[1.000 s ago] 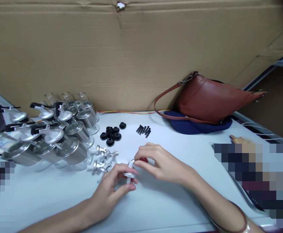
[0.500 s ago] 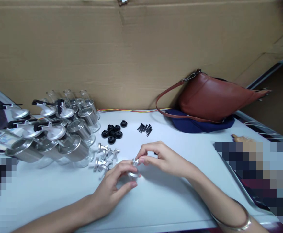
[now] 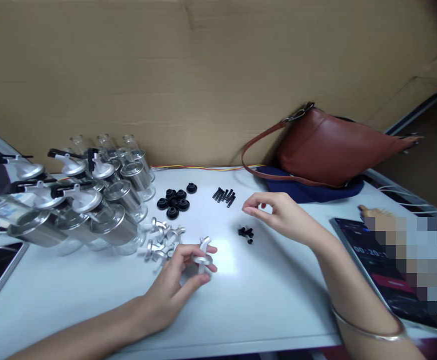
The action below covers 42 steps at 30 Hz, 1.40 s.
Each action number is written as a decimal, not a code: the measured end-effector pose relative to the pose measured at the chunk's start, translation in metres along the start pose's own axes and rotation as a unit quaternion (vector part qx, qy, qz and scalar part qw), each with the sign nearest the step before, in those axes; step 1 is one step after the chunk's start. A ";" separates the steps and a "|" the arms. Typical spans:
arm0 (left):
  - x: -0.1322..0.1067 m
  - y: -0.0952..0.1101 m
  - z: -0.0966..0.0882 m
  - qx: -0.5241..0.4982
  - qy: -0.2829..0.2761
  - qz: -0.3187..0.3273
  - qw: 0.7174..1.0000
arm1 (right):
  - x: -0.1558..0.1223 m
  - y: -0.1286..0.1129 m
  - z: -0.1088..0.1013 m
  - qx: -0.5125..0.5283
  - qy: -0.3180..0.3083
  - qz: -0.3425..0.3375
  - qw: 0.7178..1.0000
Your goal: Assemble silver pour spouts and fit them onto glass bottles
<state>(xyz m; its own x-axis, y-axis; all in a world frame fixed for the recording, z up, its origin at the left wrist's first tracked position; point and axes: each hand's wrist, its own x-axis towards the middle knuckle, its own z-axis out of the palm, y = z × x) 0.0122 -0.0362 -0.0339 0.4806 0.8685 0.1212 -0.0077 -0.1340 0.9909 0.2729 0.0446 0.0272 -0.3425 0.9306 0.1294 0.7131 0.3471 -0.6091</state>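
My left hand point(image 3: 166, 295) grips a silver metal pourer spout point(image 3: 203, 260) between thumb and fingers, its round flange in the middle and a narrow neck pointing up. Above the table to the right, my right hand point(image 3: 284, 217) has thumb and fingertips pinched together; what they hold, if anything, is too small to make out. Below that hand lie several tiny black caps point(image 3: 245, 233). Farther back are slim black pins point(image 3: 224, 196). Several black ribbed stoppers point(image 3: 172, 201) form a cluster, and more silver pourer spouts point(image 3: 160, 240) lie left of my left hand.
Glass-and-steel bottles point(image 3: 119, 225), some topped with silver lids and black levers, crowd the left side. A brown leather bag point(image 3: 327, 150) rests on a dark blue cloth item point(image 3: 316, 192) at the back right. A tablet-like screen point(image 3: 364, 250) lies at right, another dark device point(image 3: 1, 272) at left.
My right hand has moved away from the spout, up and to the right, uncovering the black caps. My left hand still holds the spout, now more upright.
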 end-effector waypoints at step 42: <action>-0.002 -0.005 -0.001 0.046 -0.037 0.022 0.998 | -0.001 -0.030 0.043 0.431 -0.145 0.015 0.891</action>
<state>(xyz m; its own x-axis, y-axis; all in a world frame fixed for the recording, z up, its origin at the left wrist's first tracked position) 0.0099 -0.0367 -0.0389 0.5444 0.8241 0.1566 0.0480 -0.2170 0.9750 0.2258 0.0286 0.0118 -0.5642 0.8251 -0.0292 0.0338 -0.0122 -0.9994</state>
